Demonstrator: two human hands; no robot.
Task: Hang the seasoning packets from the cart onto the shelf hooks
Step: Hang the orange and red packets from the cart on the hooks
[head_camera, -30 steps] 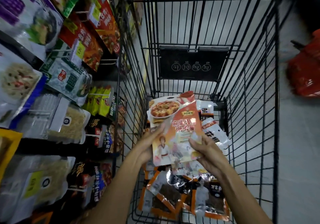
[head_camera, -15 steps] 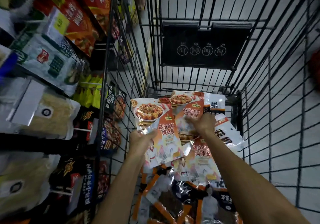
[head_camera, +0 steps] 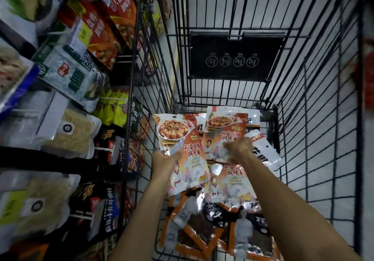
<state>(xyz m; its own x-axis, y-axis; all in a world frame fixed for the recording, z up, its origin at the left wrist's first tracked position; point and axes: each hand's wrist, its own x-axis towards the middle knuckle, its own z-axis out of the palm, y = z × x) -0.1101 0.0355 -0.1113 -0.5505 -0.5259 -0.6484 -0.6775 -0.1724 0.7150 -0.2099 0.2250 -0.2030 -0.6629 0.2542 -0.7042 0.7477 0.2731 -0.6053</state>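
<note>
Inside the black wire cart [head_camera: 315, 119] lie several seasoning packets. My left hand [head_camera: 164, 161] grips an orange mapo tofu sauce packet [head_camera: 180, 143] by its left edge, lifted near the cart's left wall. My right hand [head_camera: 238, 149] grips a second, matching packet [head_camera: 224, 131] farther back in the cart. A third orange packet [head_camera: 232, 182] lies flat below it. White packets [head_camera: 265, 151] sit at the back right, and black and orange packets [head_camera: 204, 226] cover the near end.
The shelf on the left carries hanging goods on hooks: red boxes [head_camera: 113, 18], a grey-green bag [head_camera: 70, 72], yellow-green packets [head_camera: 113, 107], noodle bags [head_camera: 74, 131] and black packets [head_camera: 101, 210]. A black sign plate [head_camera: 234, 58] hangs on the cart's far wall. Something red [head_camera: 366, 74] lies outside, right.
Both hands held one packet a second ago. Since then my left hand has kept it and shifted left, while my right hand reached deeper and took hold of a second packet.
</note>
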